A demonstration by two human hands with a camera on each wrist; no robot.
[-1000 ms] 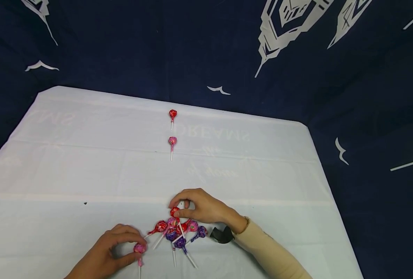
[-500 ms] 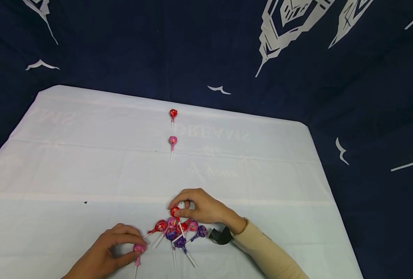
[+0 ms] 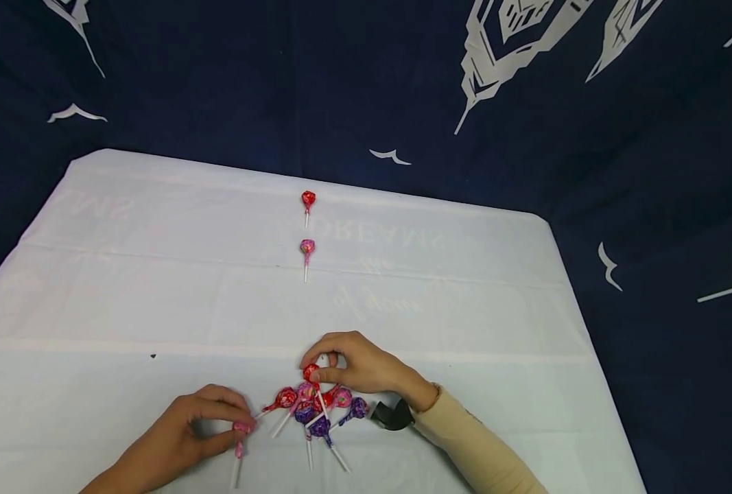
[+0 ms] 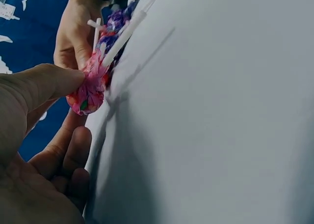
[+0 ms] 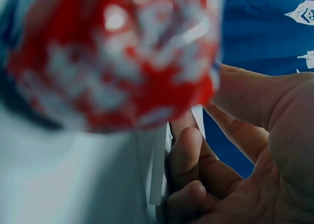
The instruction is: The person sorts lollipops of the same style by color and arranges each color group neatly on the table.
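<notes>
Two lollipops — a red one [image 3: 307, 200] and a pink one [image 3: 307, 247] — already lie in a line on the table [image 3: 94, 274], well ahead of both hands, while a heap of lollipops [image 3: 316, 408] still waits between the hands, so most of the laying-out looks undone. The right hand [image 3: 356, 367] pinches a red lollipop [image 3: 311, 373] at the heap's far edge. The left hand [image 3: 183, 436] pinches a pink lollipop [image 3: 240, 429] just left of the heap, its stick pointing back toward the person.
</notes>
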